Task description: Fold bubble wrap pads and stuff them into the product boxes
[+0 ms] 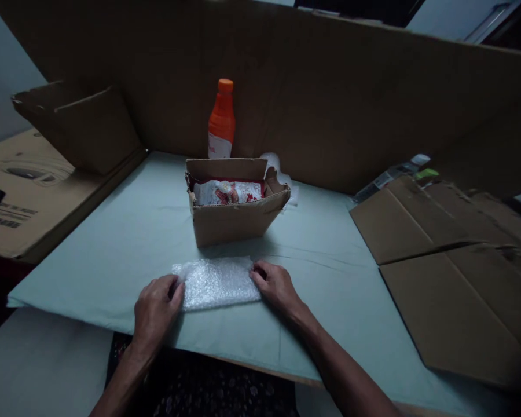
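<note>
The green-covered table (356,289) bears bubble wrap (217,284), a box (230,223) and cardboard (455,307).

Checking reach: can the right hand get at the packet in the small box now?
Probably yes, from above: the box is open over the packet. Its front wall blocks a straight reach, and the right hand must first leave the bubble wrap.

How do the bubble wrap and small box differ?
The bubble wrap is translucent and shiny; the small box is brown. The bubble wrap lies flat, left hand and right hand at its ends; the small box stands open, holding a packet. Both rest on the pale cloth.
</note>
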`<state>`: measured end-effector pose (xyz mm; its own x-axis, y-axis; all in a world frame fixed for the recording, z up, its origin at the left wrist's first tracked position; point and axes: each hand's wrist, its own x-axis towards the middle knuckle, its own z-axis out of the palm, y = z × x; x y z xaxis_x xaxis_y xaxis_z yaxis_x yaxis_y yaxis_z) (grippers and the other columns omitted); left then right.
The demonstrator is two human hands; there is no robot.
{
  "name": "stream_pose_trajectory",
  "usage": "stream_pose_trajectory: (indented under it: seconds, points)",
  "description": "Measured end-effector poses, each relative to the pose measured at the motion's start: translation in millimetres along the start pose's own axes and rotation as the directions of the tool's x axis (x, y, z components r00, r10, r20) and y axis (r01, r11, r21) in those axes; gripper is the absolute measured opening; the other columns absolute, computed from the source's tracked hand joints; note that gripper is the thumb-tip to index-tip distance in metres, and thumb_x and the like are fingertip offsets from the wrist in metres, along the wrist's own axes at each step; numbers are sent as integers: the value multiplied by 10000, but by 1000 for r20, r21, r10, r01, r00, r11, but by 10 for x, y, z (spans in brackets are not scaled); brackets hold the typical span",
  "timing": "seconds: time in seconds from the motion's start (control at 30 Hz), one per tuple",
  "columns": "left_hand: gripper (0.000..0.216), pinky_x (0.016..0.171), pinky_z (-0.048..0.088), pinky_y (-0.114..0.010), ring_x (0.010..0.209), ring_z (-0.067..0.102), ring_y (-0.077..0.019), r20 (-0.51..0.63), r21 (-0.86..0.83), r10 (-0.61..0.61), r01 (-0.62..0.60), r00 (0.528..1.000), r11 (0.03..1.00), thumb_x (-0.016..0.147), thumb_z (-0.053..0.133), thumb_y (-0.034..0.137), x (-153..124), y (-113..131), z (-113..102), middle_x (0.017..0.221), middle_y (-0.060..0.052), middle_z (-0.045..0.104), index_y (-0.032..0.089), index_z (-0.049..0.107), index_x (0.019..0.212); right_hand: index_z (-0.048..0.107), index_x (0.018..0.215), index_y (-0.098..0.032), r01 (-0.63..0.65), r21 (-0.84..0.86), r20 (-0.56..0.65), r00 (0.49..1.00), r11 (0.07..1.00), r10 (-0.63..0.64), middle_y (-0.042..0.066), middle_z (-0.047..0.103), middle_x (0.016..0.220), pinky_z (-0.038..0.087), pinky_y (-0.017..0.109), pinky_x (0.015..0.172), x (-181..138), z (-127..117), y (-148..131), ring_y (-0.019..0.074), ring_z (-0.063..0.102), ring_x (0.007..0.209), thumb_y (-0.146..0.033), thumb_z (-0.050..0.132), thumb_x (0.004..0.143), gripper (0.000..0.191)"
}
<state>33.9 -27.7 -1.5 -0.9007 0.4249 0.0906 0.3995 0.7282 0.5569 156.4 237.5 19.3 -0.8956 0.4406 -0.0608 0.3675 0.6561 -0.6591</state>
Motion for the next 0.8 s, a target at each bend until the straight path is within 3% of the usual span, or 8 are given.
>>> stream_pose_trajectory:
  seconds: [0.2, 0.3, 0.4, 0.57, 0.7, 0.8]
  points:
    - [377, 757, 479, -348, 842, 633, -237, 7, 132, 24, -25, 1000, 991, 921, 468, 436, -19, -68, -25, 995, -87, 672, 172, 626, 1139, 682, 1052, -182, 21, -97, -75, 997, 995, -29, 62, 714, 961, 452, 295, 750, 15, -45, 49, 187, 632, 794, -306, 597, 869, 236]
    - [371, 772, 474, -365, 873, 619, -261, 20, 217, 47, -50, 999, 975, 920, 475, 483, -12, -89, -41, 942, -89, 647, 171, 640, 1035, 678, 1117, -163, 91, -192, -58, 993, 977, -104, 107, 697, 1072, 458, 331, 850, 136, -66, 36, 225, 621, 943, -324, 596, 895, 287]
    - [281, 749, 463, -358, 859, 613, -259, 48, 258, 61, -71, 997, 964, 915, 483, 427, 11, -60, -26, 876, -78, 625, 189, 631, 899, 695, 1117, -121, 141, -238, 16, 990, 961, -142, 153, 681, 1135, 440, 370, 909, 319, 1, -26, 272, 596, 1035, -287, 639, 859, 312]
    - [151, 719, 456, -346, 787, 606, -227, 4, 150, 103, -102, 995, 983, 875, 485, 309, 3, -29, 26, 842, -58, 629, 211, 587, 822, 730, 835, -152, 206, -181, 87, 977, 962, -193, 94, 714, 953, 427, 319, 842, 457, 126, -124, 237, 613, 938, -158, 628, 798, 109]
    - [182, 717, 476, -355, 768, 621, -224, -48, 70, 104, -100, 993, 992, 871, 470, 295, -20, -89, 39, 856, -56, 670, 207, 619, 926, 696, 806, -159, 197, -123, 87, 979, 973, -187, 48, 698, 827, 414, 284, 759, 288, 68, -113, 189, 611, 812, -140, 600, 809, 98]
    - [194, 744, 489, -366, 808, 648, -231, -53, 36, 177, -175, 983, 984, 882, 475, 272, 31, -79, 8, 903, -68, 705, 205, 635, 969, 671, 868, -168, 173, -40, 111, 980, 984, -168, 16, 666, 767, 396, 257, 677, 40, -27, -96, 149, 577, 702, -166, 582, 848, 91]
